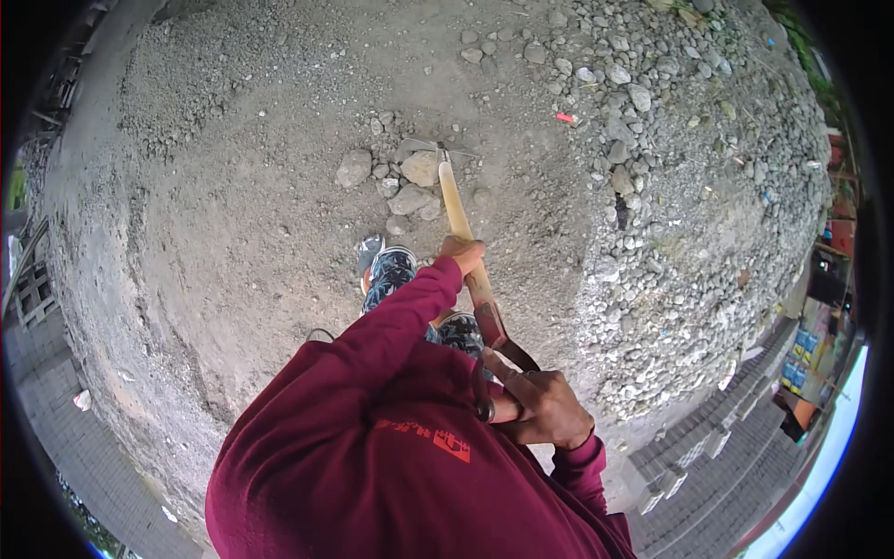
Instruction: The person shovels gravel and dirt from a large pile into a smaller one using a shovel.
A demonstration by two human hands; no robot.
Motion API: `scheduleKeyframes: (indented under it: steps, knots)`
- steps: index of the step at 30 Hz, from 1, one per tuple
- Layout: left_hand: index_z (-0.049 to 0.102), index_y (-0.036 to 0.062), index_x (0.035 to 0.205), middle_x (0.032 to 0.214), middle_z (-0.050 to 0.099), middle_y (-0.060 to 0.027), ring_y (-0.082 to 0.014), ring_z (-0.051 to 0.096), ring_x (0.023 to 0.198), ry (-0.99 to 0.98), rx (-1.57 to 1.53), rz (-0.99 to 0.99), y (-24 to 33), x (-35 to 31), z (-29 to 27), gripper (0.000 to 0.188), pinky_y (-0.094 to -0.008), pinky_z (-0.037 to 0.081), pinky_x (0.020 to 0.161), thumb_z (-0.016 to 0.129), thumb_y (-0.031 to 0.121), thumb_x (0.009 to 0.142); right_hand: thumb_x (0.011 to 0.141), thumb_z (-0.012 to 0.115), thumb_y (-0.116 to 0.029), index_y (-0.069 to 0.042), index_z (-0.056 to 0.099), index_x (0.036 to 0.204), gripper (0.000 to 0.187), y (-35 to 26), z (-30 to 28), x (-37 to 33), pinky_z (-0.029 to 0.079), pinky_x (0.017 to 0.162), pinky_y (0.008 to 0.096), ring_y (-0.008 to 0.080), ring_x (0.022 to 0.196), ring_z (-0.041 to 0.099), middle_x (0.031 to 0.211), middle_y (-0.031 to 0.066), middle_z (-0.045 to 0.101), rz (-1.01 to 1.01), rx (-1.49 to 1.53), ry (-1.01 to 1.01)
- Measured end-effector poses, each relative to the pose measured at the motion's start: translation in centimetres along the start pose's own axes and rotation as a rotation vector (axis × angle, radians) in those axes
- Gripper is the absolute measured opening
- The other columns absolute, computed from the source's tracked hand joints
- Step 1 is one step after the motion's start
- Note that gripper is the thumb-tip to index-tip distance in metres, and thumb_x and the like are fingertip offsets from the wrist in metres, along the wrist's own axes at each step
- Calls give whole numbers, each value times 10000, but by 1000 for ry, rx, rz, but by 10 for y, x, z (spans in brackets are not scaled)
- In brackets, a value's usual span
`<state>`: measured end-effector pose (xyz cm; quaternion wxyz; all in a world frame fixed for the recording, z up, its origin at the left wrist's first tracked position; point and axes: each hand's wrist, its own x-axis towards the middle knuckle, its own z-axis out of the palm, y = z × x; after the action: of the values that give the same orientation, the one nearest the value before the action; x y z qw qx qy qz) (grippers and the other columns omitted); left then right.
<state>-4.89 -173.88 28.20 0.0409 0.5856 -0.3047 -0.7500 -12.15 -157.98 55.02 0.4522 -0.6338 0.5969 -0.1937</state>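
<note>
A shovel [454, 202] with a pale wooden shaft and a dark red-brown D-shaped grip slants forward from my body. My left hand [463, 253] is wrapped round the middle of the shaft. At the near end, my right hand [551, 410] grips the crossbar of the D-grip, with its index finger and thumb partly extended. The metal blade [419, 144] shows only as a thin strip at the far end. Right beside it lies a tan stone [421, 169], with a grey stone [410, 199] and another grey stone [354, 169] close by.
A broad bank of loose gravel [652, 307] runs along the right. My shoe [371, 253] stands just short of the stones. A small red scrap [565, 117] lies ahead. Paving [84, 438] borders the left, and stacked blocks [698, 456] stand at lower right.
</note>
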Motion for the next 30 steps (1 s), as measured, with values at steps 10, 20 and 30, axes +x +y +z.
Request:
scheduleKeyframes:
  steps: [10,20,30]
  knots:
    - [568,-99,868,744,598,-165,-295,624,592,18,-147,102,85,109,-62,280,-402,560,496,653,97,688,596,679,-134,-51,467,1337,775,50,20,124,529,643,385,294,779,662,658,109,625,-73,-205,206]
    - [495,-109,1000,839,607,-224,-319,661,674,85,6,-56,-18,111,-97,407,-413,554,510,628,112,684,570,702,-92,8,460,1314,789,-11,51,111,536,775,369,292,715,663,701,102,649,-8,-53,-29]
    - [483,-135,951,808,620,-250,-342,669,734,50,93,94,57,30,-39,520,-430,561,630,674,227,628,578,791,-95,-44,558,1268,730,-103,-13,70,516,596,315,216,615,662,734,96,673,422,62,232]
